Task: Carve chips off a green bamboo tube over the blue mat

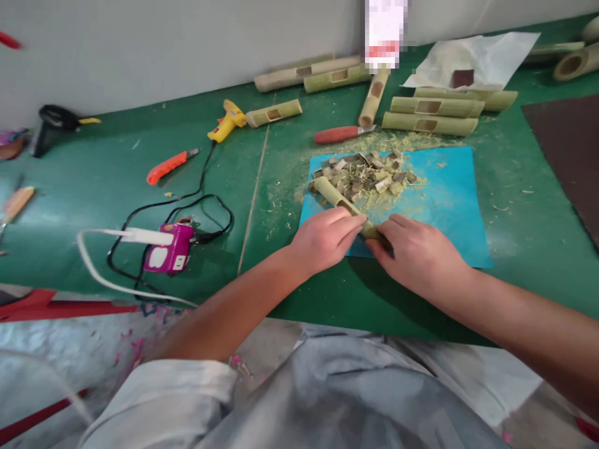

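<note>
A pale green bamboo tube with a cut opening in its side slants over a blue sheet. My left hand is closed on the tube's middle, near the opening. At the tube's near end my right hand has its fingers wrapped round it; whether a small piece of something lies under those fingers is hidden. Just beyond the tube is a heap of bamboo chips with yellowish shavings. A knife with a red handle lies behind the blue sheet.
More bamboo tubes with openings lie at the back. A white sheet and a dark brown sheet are at right. Leftward are a yellow glue gun, an orange cutter, and a purple power adapter with cables.
</note>
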The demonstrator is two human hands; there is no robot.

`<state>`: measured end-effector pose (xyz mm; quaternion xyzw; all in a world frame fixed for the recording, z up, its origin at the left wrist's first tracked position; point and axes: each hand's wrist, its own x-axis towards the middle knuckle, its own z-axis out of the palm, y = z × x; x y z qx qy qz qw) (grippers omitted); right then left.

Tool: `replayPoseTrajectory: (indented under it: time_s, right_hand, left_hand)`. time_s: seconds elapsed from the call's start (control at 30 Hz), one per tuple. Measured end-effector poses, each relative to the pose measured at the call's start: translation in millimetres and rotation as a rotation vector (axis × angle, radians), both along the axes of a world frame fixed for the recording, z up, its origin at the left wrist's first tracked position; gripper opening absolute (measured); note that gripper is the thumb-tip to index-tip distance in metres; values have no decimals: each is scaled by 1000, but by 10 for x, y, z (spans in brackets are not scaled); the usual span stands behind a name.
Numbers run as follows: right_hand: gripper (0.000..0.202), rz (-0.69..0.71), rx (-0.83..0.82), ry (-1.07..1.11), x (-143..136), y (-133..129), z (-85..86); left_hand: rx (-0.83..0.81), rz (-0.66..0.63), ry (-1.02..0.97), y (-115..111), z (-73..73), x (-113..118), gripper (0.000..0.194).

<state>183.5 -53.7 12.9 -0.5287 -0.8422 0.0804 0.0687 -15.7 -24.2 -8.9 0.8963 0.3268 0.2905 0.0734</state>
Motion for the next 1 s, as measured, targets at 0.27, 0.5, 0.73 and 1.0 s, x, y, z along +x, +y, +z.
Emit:
replayPoseTrajectory:
  time_s: [0.27,0.5,0.73,1.0]
  right_hand:
    - [27,12,22,-25,18,-4,-28]
    - [27,5,27,-28,15,-9,0]
    - [35,-115,28,76,59,92,180]
    - [39,7,-91,25,-316,427,411]
  left_hand:
    - [3,8,6,-3,-36,-3,27]
    - [75,58,-22,72,33,-1,26]
    - [100,279,-366,210,130,-202,19]
    - [-93,444,-750,352,56,-282,24]
